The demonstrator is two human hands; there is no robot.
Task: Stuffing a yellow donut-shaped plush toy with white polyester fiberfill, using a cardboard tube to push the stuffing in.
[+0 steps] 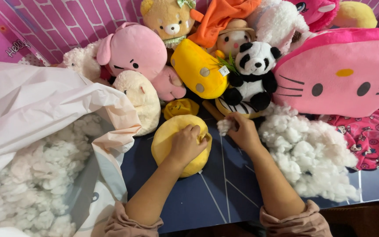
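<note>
Left hand is pressed into the top of the round yellow plush toy shell, fingers dug into its opening, gripping the fabric. Shell sits on the dark blue tabletop and looks mostly plump already, so by my read it's well filled w/ a bit more to go; opening not closed yet.

Right hand, just right of the shell, is clenched on a small tuft of white fibre stuffing, not yet in the shell.

Big loose heap of white stuffing lies further right of the shell, plenty left. Left of the shell, a large pale plastic bag gapes open w/ more white fluff inside.

Room: tight. Behind the shell, a wall of soft toys crowds in: cream plush, black-and-white panda plush, flat pink cat-face cushion. Bag edge touches or nearly touches the shell's left side. Open tabletop only on the near side of the shell, btwn the forearms, running to the tabletop's front edge.
</note>
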